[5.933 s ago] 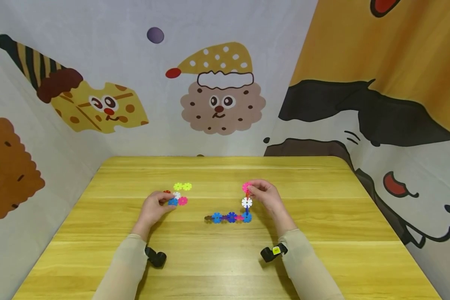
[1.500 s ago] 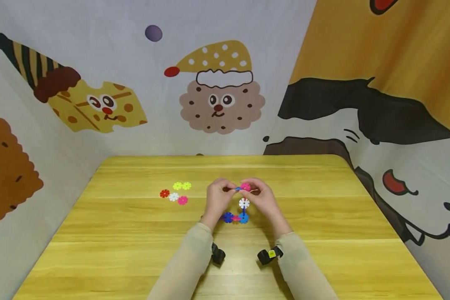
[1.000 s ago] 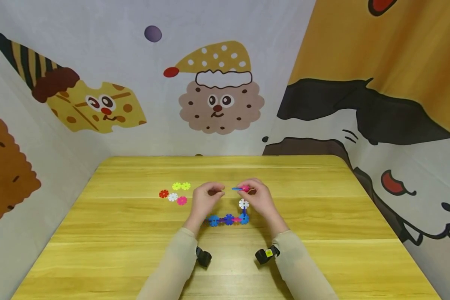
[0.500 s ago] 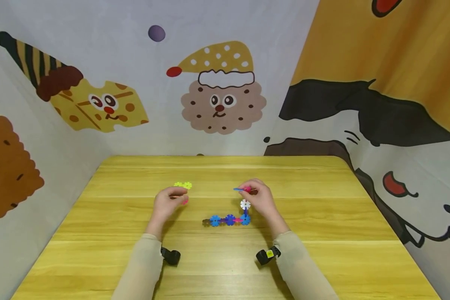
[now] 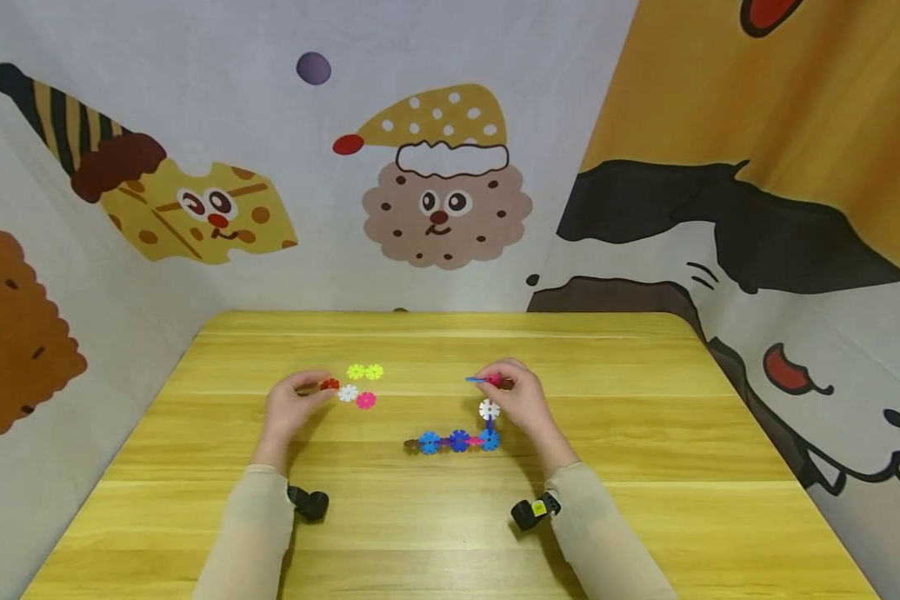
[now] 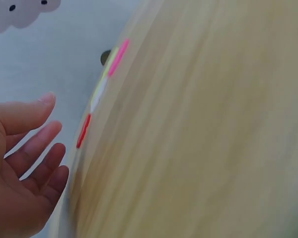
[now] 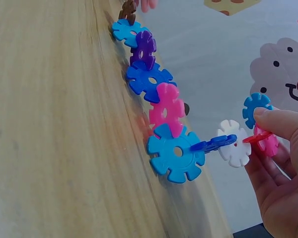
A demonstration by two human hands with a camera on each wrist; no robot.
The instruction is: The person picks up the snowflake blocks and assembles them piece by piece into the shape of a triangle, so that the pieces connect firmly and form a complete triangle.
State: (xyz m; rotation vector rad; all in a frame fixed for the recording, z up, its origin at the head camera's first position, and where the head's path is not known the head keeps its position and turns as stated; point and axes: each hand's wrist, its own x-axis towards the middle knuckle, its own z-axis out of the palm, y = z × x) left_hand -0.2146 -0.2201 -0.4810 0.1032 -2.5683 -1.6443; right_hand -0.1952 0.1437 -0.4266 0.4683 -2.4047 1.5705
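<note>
Cartoon-printed cloth walls close in a yellow wooden table [image 5: 645,467], and the work sits near its middle. Snowflake-disc chain [image 5: 453,439] lies flat on the wood, brown, blue, purple and pink pieces slotted edge to edge, with a short upright branch rising from its right end through a white disc [image 5: 489,409]. Right hand [image 5: 521,400] pinches the top of that branch, thumb and forefinger closed on the pink disc [image 7: 267,141] beside a small blue disc [image 7: 255,108] and a red one slotted across it. Left hand [image 5: 291,406] is well apart from the chain, over at the loose pieces: fingers loosely spread and slightly bent, tips just at the red disc [image 5: 330,384], touching or not I cannot tell. Next to it lie a loose white disc [image 5: 348,392], a loose pink disc [image 5: 366,400] and two yellow-green discs [image 5: 365,372]. Looks like the fetch step: one more piece being picked for the branch. The next move calls for a clean pinch on the thin red rim, then lining its notch up with a free slot while the right hand keeps the branch steady.
</note>
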